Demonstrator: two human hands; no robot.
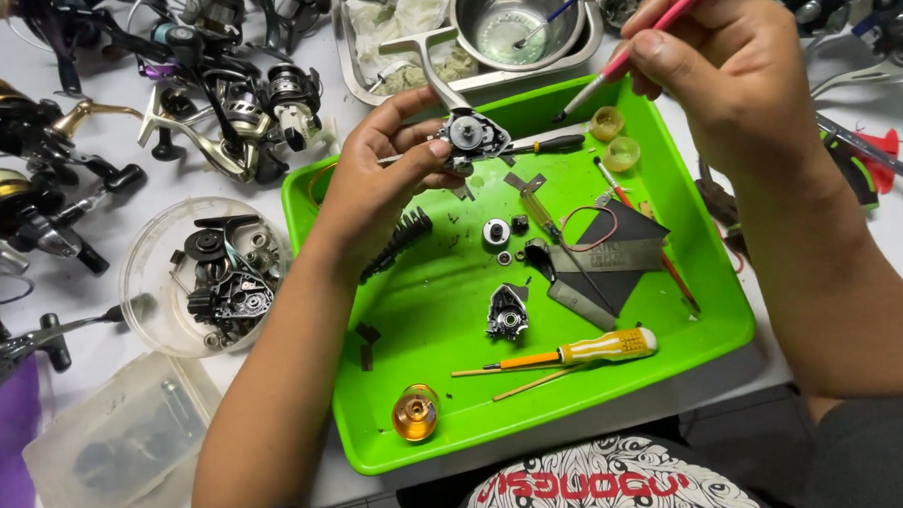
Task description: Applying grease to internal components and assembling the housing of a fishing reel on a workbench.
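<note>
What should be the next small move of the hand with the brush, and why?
Probably lower the brush tip onto the open reel body. The left hand holds the reel above the green tray, and the right hand keeps the tip just beside it, not touching.

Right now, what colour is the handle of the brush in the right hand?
Pink; the brush shows best in the head view.

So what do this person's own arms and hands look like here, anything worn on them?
Both forearms are bare up to the bottom edge of the frame, with no sleeves showing. The left hand and right hand carry no gloves, rings, watch or wristbands that can be seen. Nails are short and unpainted. Below the arms, a dark shirt with a white swirling pattern and red lettering shows.
</note>
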